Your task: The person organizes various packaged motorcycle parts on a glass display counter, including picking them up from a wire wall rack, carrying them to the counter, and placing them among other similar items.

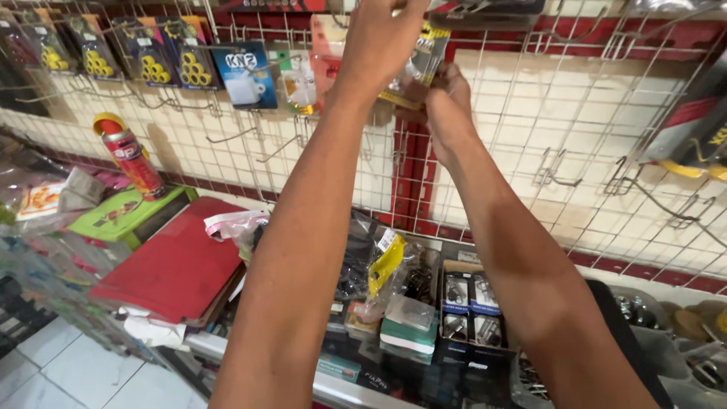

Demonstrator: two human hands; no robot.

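Both hands raised, gripping yellow-edged packet between them

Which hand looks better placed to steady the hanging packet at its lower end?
Probably the right hand: it grips the packet low down, while the left hand is at its top by the wire rack.

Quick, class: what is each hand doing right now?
Left hand: closed on the hanging packet.
Right hand: gripping the same packet's lower edge.
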